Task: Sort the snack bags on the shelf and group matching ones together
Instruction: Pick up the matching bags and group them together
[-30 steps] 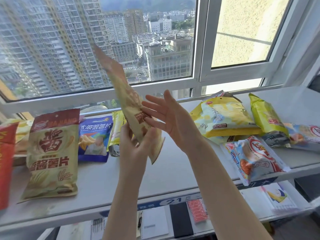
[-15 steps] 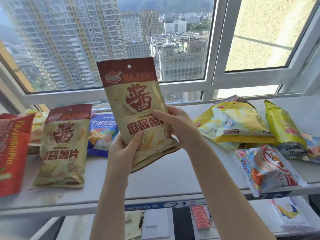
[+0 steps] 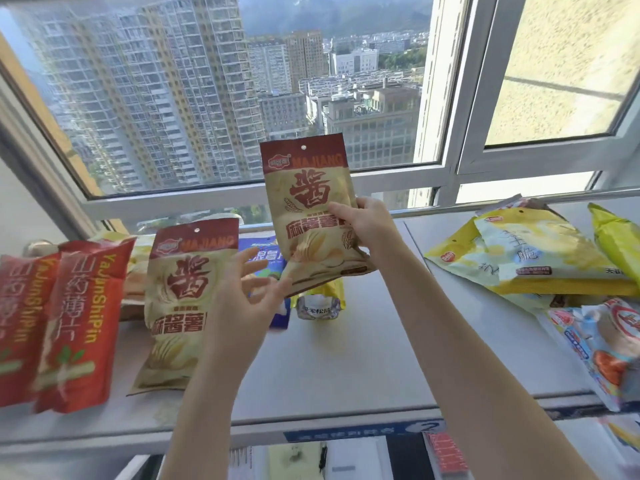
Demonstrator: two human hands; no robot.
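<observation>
R grip (image 3: 360, 230) pinching Majiang bag (image 3: 308, 202), L grip (image 3: 239, 306) slack, empty — blue bag (image 3: 259, 253) behind mostly hidden

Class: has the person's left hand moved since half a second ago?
Yes. The left hand has shifted left from the held bag and now overlaps the matching bag lying on the shelf.

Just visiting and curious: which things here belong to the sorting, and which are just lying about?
Job: tan-and-maroon foil MAJIANG bag gripped by the right hand; its twin lying on the white shelf; two red foil bags; yellow foil bags; blue foil bag.
Lying about: papers and red card below the shelf.
</observation>
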